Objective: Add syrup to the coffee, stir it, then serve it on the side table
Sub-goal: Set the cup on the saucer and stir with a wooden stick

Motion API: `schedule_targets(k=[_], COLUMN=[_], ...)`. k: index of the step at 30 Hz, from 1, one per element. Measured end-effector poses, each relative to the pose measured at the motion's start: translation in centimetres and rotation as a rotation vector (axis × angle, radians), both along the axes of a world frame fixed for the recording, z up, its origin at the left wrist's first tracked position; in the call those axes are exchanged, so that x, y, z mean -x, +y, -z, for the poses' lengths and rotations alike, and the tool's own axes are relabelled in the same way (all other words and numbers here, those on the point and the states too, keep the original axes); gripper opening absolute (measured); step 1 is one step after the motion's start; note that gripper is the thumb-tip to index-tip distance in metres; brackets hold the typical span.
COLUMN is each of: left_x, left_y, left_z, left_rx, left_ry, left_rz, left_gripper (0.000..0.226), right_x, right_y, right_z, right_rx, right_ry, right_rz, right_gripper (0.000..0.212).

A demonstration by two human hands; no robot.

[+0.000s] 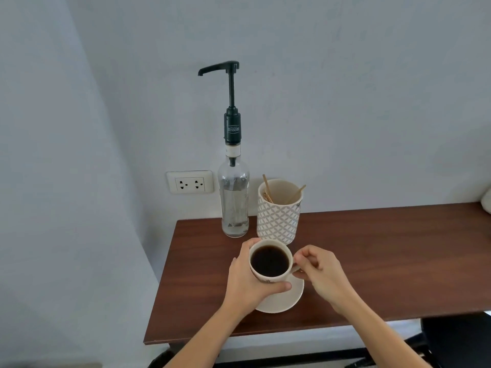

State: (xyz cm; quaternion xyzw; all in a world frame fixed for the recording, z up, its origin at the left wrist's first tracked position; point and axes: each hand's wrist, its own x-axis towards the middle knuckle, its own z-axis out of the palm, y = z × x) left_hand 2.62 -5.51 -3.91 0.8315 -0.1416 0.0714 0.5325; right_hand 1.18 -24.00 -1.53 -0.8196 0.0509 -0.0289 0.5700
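A cream cup (269,261) full of black coffee sits over a cream saucer (288,297) on the brown table. My left hand (245,281) wraps around the cup's left side, thumb on its near wall. My right hand (318,272) pinches the cup's handle on the right. Behind the cup stands a clear syrup bottle (233,200) with a tall black pump whose spout points left. Beside it, a patterned white holder (279,216) contains wooden stir sticks (293,195).
The brown table (372,261) runs to the right along a pale wall; its left edge is near the bottle. A wall socket (190,182) sits left of the bottle. Something white (487,201) shows at the far right edge. A dark chair part (457,338) lies below the table.
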Motion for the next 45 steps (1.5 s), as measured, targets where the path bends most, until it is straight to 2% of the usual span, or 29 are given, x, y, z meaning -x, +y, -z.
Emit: schedule_targets(k=[5, 8, 13, 16, 19, 22, 24, 31, 36, 38, 41, 45], left_x=[0.1, 0.2, 0.2, 0.6, 0.9, 1.0, 1.1, 1.0, 1.0, 1.0, 1.0, 1.0], left_y=[-0.1, 0.0, 0.1, 0.1, 0.2, 0.3, 0.3, 0.5, 0.4, 0.4, 0.5, 0.5], left_z=[0.0, 0.6, 1.3, 1.3, 1.6, 1.6, 1.5, 1.6, 1.6, 1.6, 1.6, 1.4], left_rx=[-0.004, -0.008, 0.031, 0.013, 0.022, 0.034, 0.041, 0.046, 0.04, 0.048, 0.051, 0.054], left_ry=[-0.015, 0.013, 0.077, 0.074, 0.091, 0.104, 0.108, 0.113, 0.108, 0.109, 0.106, 0.099], left_rz=[-0.002, -0.023, -0.043, -0.047, -0.055, -0.054, -0.05, -0.046, -0.039, -0.042, -0.041, -0.038], left_gripper=[0.091, 0.103, 0.104, 0.096, 0.091, 0.088, 0.085, 0.083, 0.08, 0.082, 0.083, 0.083], right_x=[0.1, -0.1, -2.6, -5.6, -8.3, -9.9, -10.2, -10.0, -5.6, -2.8, 0.4, 1.4], right_y=[-0.3, -0.4, 0.1, 1.3, 2.6, 3.3, 3.5, 2.2, 1.0, 0.9, 1.3, 2.1], right_z=[0.4, -0.1, -4.4, -7.0, -8.2, -8.2, -8.0, -9.3, -13.3, -13.7, -11.8, -7.4], right_rx=[0.003, 0.11, 0.371, 0.514, 0.687, 0.765, 0.762, 0.696, 0.375, 0.216, 0.15, 0.229], right_ry=[0.021, 0.005, -0.225, -0.39, -0.356, -0.291, -0.309, -0.422, -0.742, -0.801, -0.733, -0.493], right_rz=[-0.001, 0.019, 0.135, 0.099, 0.039, 0.0, -0.008, 0.021, 0.169, 0.168, 0.076, -0.02], right_gripper=[0.016, 0.013, 0.013, 0.018, 0.033, 0.026, 0.019, 0.017, 0.015, 0.017, 0.017, 0.013])
